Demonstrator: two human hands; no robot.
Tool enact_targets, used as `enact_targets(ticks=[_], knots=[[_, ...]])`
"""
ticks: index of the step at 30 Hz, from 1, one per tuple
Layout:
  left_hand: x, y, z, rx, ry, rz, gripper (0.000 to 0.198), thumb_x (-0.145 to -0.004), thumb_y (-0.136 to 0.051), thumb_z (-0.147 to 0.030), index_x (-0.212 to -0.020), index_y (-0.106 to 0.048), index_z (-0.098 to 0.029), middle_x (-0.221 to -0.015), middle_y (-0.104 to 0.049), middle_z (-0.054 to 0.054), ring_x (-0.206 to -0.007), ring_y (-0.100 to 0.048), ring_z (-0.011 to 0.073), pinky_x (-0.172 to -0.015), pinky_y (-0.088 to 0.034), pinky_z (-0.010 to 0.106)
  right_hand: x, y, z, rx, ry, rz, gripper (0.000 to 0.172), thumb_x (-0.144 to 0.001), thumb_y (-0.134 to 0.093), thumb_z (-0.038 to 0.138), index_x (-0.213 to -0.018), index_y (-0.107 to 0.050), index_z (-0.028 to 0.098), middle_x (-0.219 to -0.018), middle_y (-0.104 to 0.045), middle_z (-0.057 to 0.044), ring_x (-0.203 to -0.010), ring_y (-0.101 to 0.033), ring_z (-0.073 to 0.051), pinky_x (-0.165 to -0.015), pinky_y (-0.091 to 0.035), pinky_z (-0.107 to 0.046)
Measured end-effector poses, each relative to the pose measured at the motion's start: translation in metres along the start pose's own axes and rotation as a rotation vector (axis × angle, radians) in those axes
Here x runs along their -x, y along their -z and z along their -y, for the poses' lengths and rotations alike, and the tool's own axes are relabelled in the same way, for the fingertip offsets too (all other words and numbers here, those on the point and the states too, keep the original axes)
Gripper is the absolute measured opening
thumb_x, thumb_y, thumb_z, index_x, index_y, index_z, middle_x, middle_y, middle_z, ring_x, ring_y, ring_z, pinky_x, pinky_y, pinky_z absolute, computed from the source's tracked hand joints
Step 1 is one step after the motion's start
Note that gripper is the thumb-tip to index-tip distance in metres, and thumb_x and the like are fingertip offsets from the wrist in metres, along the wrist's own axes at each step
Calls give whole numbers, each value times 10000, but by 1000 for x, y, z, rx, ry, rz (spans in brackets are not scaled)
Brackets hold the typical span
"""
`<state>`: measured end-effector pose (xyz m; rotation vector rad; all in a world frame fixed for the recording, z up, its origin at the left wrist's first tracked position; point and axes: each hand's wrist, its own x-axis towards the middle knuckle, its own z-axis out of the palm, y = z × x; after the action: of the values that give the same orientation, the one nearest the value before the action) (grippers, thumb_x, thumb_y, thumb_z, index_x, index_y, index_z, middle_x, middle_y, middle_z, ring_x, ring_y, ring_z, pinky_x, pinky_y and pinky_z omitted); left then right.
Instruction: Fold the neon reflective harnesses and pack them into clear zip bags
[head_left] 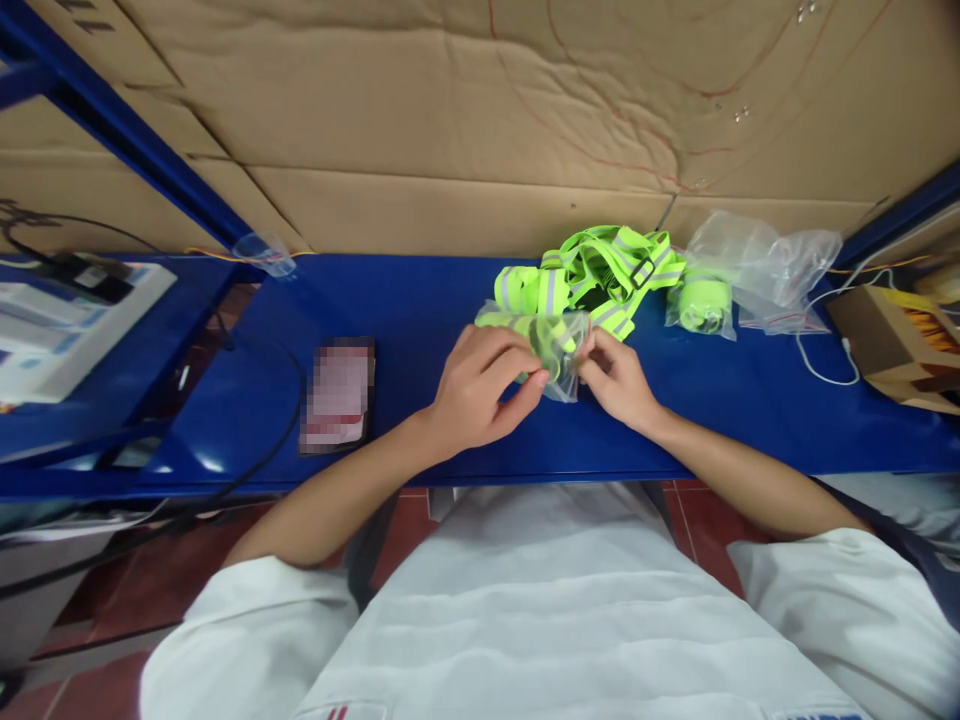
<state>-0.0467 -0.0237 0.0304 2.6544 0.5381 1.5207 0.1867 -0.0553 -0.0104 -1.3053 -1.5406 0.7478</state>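
A clear plastic bag (pixel 564 385) with a rolled neon-yellow reflective strap inside lies between my two hands over the blue table. My left hand (pixel 487 385) is curled over the bag's left side, thumb and fingers closing on it. At the bag's right edge, my right hand (pixel 615 375) pinches the plastic near its reddish seal line. Just behind the bag is a loose heap of neon-yellow reflective straps (pixel 619 265) with grey stripes and a black buckle. Another bagged strap roll (pixel 703 303) sits to the right of the heap.
Empty clear plastic bags (pixel 765 260) lie at the back right, near a white cable and an open cardboard box (pixel 892 345). A phone (pixel 337 395) rests left on the blue table (pixel 420 300). A clear cup (pixel 266 255) lies at the back left. Cardboard (pixel 375 110) lines the rear.
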Motion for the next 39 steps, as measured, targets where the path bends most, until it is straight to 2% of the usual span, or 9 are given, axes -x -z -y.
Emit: enact_targets(ticks=[2,5,8,10,17,24,32,36,39], knots=[[2,-6,12,9,77,-34,169,-1027,-613,-365,-1141,-607,-241,-1189,-669,110,-1155,-647,256,-983,-500,426,0,5,3,-61,38,-47,289,-945,-653,468,-846,-542,221,-832,-620,-16,-769,-578,-164,-718,-487,-291],[10,-27,41,81,456,-115,390,-1048,-571,-493,-1350,-534,-249,-1469,-531,164,-1423,-493,295,-1107,-468,460,-1,10,3,-106,83,-95,295,-973,-667,494,-921,-557,224,-923,-644,-37,-832,-611,-171,-780,-525,-307],[17,-50,69,294,907,-73,375,-1039,-606,-442,-1337,-558,-220,-1440,-562,155,-1350,-548,262,-1136,-460,440,-3,13,2,-96,119,-150,323,-970,-703,497,-962,-513,237,-986,-640,-42,-828,-621,-165,-764,-545,-312],[18,-58,78,398,1057,-23,269,-1050,-582,-406,-1210,-636,-197,-1293,-657,125,-1227,-620,235,-1092,-487,410,-3,16,3,4,169,-186,321,-975,-707,502,-934,-532,237,-990,-630,-52,-845,-624,-176,-733,-551,-314],[16,-54,64,426,904,-52,201,-1039,-587,-370,-924,-622,-209,-920,-673,16,-874,-618,154,-807,-499,273,2,24,12,327,319,-10,347,-960,-727,539,-1122,-784,237,-1362,-655,-136,-1187,-676,-306,-1006,-579,-464],[22,-50,53,254,678,-56,231,-1059,-550,-416,-934,-563,-221,-973,-574,35,-956,-571,174,-901,-492,319,-10,26,-7,211,238,412,586,-932,-729,617,-1340,-714,196,-1467,-642,-149,-1383,-608,-341,-1221,-464,-514],[15,-45,52,556,681,28,398,-1015,-595,-626,-945,-560,-235,-859,-556,3,-734,-495,139,-670,-439,273,3,3,-11,342,251,314,565,-880,-793,544,-1332,-704,218,-1438,-645,-143,-1611,-325,-396,-1249,-427,-584],[11,-43,55,517,696,-12,399,-1000,-608,-629,-949,-570,-236,-852,-552,2,-719,-473,136,-656,-408,270,2,2,-5,273,269,216,399,-948,-723,515,-1173,-750,187,-1452,-617,-172,-1393,-589,-340,-1176,-504,-503],[8,-41,60,458,762,-108,415,-983,-621,-640,-926,-563,-233,-825,-527,-10,-712,-454,129,-656,-388,264,-3,9,0,193,254,103,438,-993,-636,606,-886,-719,189,-1233,-697,-160,-1187,-669,-313,-1073,-544,-478]])
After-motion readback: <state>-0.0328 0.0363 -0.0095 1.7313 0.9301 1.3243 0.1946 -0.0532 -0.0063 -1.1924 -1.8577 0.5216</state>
